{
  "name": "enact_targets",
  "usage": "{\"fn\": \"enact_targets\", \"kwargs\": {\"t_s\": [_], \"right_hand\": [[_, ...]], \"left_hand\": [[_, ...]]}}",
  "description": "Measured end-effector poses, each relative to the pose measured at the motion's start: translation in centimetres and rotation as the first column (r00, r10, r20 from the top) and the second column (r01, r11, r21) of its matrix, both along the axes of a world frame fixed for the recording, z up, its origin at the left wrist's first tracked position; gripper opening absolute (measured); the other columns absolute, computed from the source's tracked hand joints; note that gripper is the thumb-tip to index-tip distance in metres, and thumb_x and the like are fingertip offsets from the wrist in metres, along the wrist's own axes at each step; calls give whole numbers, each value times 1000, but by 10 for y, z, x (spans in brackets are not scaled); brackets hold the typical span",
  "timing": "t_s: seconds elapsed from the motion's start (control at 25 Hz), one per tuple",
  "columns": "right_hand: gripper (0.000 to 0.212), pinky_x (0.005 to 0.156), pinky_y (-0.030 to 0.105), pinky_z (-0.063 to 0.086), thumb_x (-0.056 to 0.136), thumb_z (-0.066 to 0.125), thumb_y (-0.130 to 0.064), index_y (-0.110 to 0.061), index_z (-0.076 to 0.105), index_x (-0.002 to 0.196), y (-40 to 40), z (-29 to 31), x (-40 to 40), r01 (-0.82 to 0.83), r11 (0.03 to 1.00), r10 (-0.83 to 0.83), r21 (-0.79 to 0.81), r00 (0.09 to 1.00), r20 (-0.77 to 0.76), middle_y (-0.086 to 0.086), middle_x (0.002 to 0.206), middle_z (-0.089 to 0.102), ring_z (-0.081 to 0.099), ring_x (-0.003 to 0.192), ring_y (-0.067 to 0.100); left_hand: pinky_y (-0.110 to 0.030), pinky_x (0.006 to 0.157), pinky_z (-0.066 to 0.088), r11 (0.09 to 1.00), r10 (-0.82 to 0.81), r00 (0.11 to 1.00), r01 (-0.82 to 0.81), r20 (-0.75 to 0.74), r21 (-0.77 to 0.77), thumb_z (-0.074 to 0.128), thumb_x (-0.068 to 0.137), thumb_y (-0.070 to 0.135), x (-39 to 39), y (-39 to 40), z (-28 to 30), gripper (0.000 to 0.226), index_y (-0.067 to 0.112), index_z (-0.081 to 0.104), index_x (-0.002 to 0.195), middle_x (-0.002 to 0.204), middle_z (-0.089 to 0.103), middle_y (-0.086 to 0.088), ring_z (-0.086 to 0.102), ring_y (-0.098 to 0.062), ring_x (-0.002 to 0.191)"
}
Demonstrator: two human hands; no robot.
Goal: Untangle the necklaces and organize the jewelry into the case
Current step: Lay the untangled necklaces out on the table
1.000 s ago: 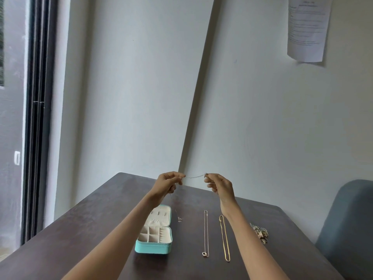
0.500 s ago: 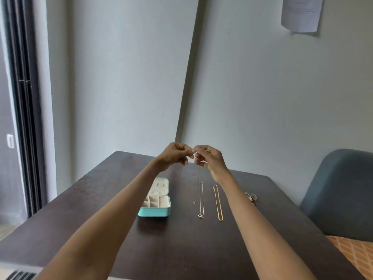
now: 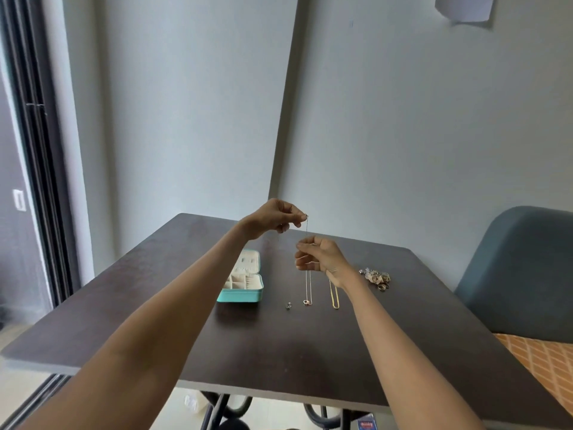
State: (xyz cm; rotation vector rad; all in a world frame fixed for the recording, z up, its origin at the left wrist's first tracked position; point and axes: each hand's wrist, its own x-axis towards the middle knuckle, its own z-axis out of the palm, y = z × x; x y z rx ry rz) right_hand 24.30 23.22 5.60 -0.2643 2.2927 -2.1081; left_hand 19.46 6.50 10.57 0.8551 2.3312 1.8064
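While two necklaces already lie straightened side by side near the middle of the dark table [image 3: 403, 321], a person works a third, thin silver chain [image 3: 306, 228] held up in the air above them; the left hand [image 3: 273, 220] pinches the chain's top end between thumb and fingertips, and the right hand [image 3: 319, 256], lower, has its fingers curled round the strand as it hangs taut between the two. Below, the rose-gold necklace [image 3: 308, 287] and the gold chain [image 3: 334, 297] rest parallel, pointing toward the far edge; a small silver piece [image 3: 289, 305] sits just beside them, though whether it is a pendant or a ring is too small to tell. Toward the left edge the open turquoise jewelry case [image 3: 245, 282] shows compartments with nothing visibly stored; toward the right edge a heap of jewelry [image 3: 376, 277] waits unsorted. By this showing the untangling looks close to done, while all the packing into the case is still to come.
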Motion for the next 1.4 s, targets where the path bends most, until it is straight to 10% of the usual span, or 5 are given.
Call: {"fn": "enact_targets", "kwargs": {"t_s": [0.2, 0.36, 0.76, 1.2, 1.4], "right_hand": [[2, 61, 30, 59, 88, 62, -7, -7, 61, 86, 5, -3, 4, -31, 997, 30, -73, 999, -14, 9, 68, 67, 65, 57, 19], [3, 69, 30, 59, 88, 63, -8, -6, 61, 87, 4, -10, -7, -16, 1000, 17, -13, 1000, 24, 10, 72, 69, 67, 61, 18], [8, 72, 28, 43, 82, 65, -24, -19, 70, 80, 1, -54, -82, 258, 752, -311, 607, 950, -19, 5, 89, 71, 63, 87, 22], [22, 100, 37, 32, 82, 62, -35, -27, 71, 101, 6, -82, -141, 261, 385, -320, 885, 937, -137, 4, 113, 68, 54, 116, 26], [38, 87, 36, 38, 88, 44, -7, -30, 73, 96, 5, -84, -109, 360, 483, -88, 798, 927, -365, 2, 100, 65, 50, 105, 27]], "left_hand": [[-20, 48, 26, 997, 32, 998, -35, -51, -75, 64, 88, 25, 6, 7, 8, 35, 28, 71, 55, 100, 64, -13, 33, -3, 44], [-18, 44, 24, 984, 39, 999, -43, -27, -174, 68, 85, 26, -6, 10, -3, 12, 21, 71, 74, 69, 65, 6, 34, -3, 44], [-15, 49, 50, 865, 279, 957, -286, -78, -412, 69, 83, 14, -89, 34, -79, 16, 0, 72, 91, 68, 66, -6, 54, -3, 39], [-34, 95, 32, 511, 271, 901, -434, -340, -742, 67, 82, 24, -151, 56, -129, 20, 17, 67, 100, 111, 67, -4, 57, -24, 111], [-33, 95, 31, 459, 158, 885, -458, -437, -762, 56, 87, 24, -143, 50, -121, 29, 20, 54, 116, 120, 64, -2, 56, -24, 114]]}}
